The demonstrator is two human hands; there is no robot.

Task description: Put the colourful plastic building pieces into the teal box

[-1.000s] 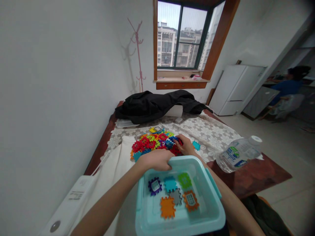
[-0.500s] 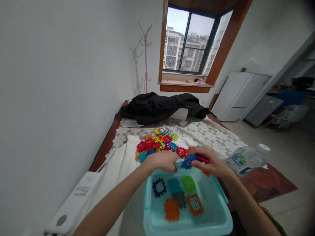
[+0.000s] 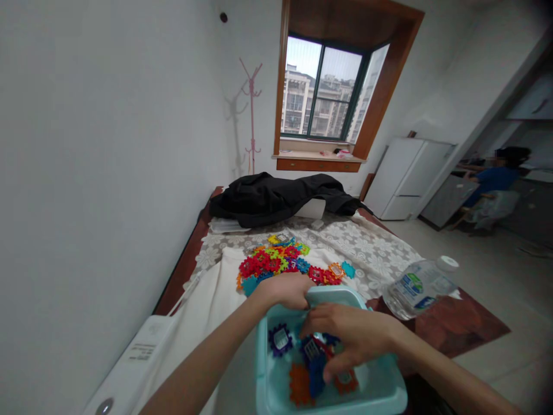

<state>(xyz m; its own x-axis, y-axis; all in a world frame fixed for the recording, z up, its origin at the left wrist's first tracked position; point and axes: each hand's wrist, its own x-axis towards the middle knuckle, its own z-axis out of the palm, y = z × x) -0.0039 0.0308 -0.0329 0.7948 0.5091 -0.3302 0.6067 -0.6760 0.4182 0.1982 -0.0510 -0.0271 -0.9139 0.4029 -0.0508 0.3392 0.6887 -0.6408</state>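
Observation:
A light turquoise plastic bin (image 3: pixel 261 369) stands on the near part of the table. My left hand (image 3: pixel 291 290) is closed over its far left rim. My right hand (image 3: pixel 352 333) is inside the bin, palm down, thumb and fingers apart. Blue toothed plastic tiles (image 3: pixel 317 374) and a bit of red lie just under its fingers, partly hidden by the hand. On the bin's floor are a purple tile (image 3: pixel 280 339) and orange tiles (image 3: pixel 301 383). Beyond the bin is a heap of gear-edged tiles (image 3: pixel 268 262) in several colours.
A large clear bottle with a white cap (image 3: pixel 417 288) stands right of the bin. A white power-strip-like device (image 3: pixel 129 363) is at the left edge. Black cloth (image 3: pixel 276 199) lies at the table's far end. A person in blue (image 3: pixel 492 184) sits far right.
My right hand has moved from the bin's far rim down inside it, and the blue and red tiles it held now lie under it in the bin. My left hand stays on the rim.

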